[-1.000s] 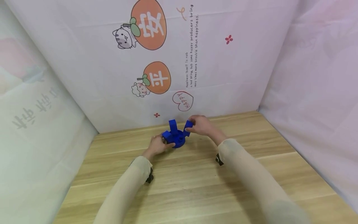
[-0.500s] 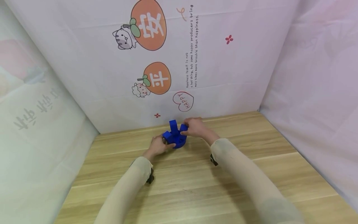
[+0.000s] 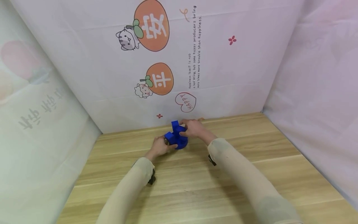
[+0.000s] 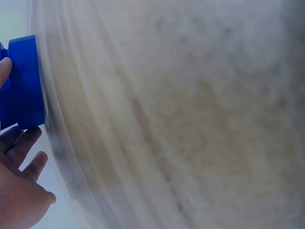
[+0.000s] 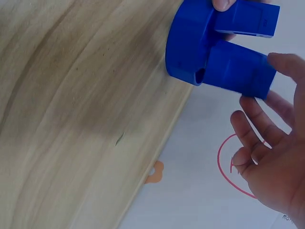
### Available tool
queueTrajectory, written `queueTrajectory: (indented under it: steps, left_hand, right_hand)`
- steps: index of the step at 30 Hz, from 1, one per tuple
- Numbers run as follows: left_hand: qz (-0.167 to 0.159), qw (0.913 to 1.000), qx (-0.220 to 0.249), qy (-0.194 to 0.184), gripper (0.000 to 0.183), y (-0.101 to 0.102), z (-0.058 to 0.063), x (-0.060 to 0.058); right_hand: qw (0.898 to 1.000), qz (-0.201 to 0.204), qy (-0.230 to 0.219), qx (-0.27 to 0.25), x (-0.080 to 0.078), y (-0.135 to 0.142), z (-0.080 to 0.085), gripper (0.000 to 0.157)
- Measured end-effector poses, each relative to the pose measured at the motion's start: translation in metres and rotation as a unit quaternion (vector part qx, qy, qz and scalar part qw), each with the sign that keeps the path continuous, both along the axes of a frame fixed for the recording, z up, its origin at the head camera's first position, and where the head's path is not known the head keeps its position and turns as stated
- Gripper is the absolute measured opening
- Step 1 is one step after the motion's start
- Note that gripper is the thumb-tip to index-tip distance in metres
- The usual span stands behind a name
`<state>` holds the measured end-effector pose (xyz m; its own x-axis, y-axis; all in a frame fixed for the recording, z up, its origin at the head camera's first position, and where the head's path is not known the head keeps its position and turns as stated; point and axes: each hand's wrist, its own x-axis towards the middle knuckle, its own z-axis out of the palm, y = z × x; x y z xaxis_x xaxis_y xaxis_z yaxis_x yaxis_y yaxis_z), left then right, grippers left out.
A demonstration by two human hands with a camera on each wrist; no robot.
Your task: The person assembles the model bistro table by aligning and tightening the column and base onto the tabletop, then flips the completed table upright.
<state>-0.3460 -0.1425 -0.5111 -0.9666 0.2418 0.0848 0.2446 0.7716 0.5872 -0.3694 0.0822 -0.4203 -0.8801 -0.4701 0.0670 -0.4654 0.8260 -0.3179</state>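
A round blue base (image 3: 182, 144) sits on the wooden table near the back wall, with blue block-shaped pieces rising from it. One upright piece (image 3: 175, 125) stands at the back and another (image 3: 169, 135) at the left. My left hand (image 3: 160, 146) grips the base's left side, thumb in front and fingers behind; its fingers (image 4: 24, 145) touch the base's edge in the left wrist view. With thumb and fingertips, my right hand (image 3: 193, 128) pinches the top of a right-hand piece (image 5: 238, 69), whose lower end meets the base beside a small round hole (image 5: 200, 75).
Wood-grain table (image 3: 179, 189) spreads in front of and beside the base. A white printed cloth wall (image 3: 218, 71) rises right behind it, with more cloth at left and right. Dark wrist cameras sit under both sleeves (image 3: 223, 152).
My right hand has moved left and inward, carrying its blue piece from the base's right edge to over the base, near the back piece. My left hand keeps its hold.
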Motion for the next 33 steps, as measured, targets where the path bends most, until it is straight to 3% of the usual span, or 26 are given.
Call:
queueTrajectory:
  steps: [8,16,20,26,33]
  left_hand:
    - [-0.004,1.0000,-0.002,0.005,0.072,-0.0004,-0.0035,-0.0012]
    - [-0.008,1.0000,0.004,0.003,0.070,-0.0006,-0.0007,-0.0009]
    - [-0.007,1.0000,0.004,0.005,0.068,-0.0005,0.0009,-0.0015]
    - [-0.006,1.0000,0.003,0.002,0.069,0.0003,0.0028,-0.0016]
    - [-0.001,1.0000,0.000,-0.005,0.070,-0.0003,0.0036,0.0003]
  right_hand:
    - [0.999,0.045,0.001,0.009,-0.0022,0.0039,-0.0049,0.058]
    - [0.999,-0.006,-0.044,-0.014,-0.0016,0.0050,-0.0051,0.058]
    - [0.999,-0.015,-0.042,-0.013,-0.0013,0.0049,-0.0030,0.057]
    - [0.997,-0.063,-0.039,-0.015,-0.0009,0.0054,-0.0037,0.054]
    - [0.998,-0.047,-0.019,-0.038,-0.0039,0.0077,-0.0103,0.050]
